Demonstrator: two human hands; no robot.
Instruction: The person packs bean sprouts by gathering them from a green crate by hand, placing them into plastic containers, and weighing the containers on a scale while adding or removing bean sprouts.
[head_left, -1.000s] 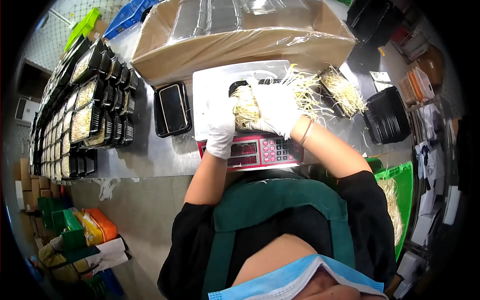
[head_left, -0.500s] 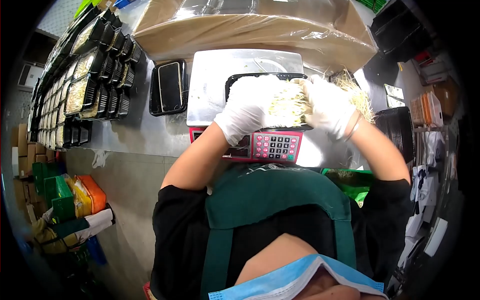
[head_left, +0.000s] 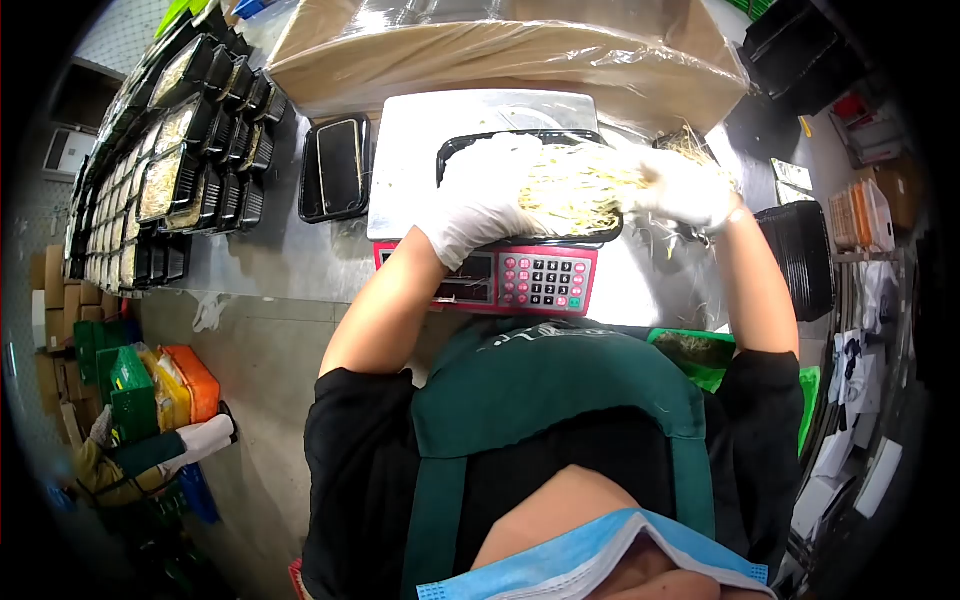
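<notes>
Pale bean sprouts fill a black tray on the metal plate of a red scale. My left hand, in a white glove, lies over the left part of the tray and presses on the sprouts; its fingertips are lost in glare. At the tray's right end, my right hand, also gloved, has its fingers closed round sprout ends that stick out past the rim. Loose strands hang below it. More sprouts lie in a second tray behind my right hand.
Stacked filled trays stand at the left, beside an empty black tray. A plastic-lined cardboard box spans the back. Nested black trays are at the right, with a green crate below the table edge.
My left hand has moved over the tray's left side, and my right hand has gone to its right end, then slightly farther right, with sprouts stretched between. The camera view has shifted.
</notes>
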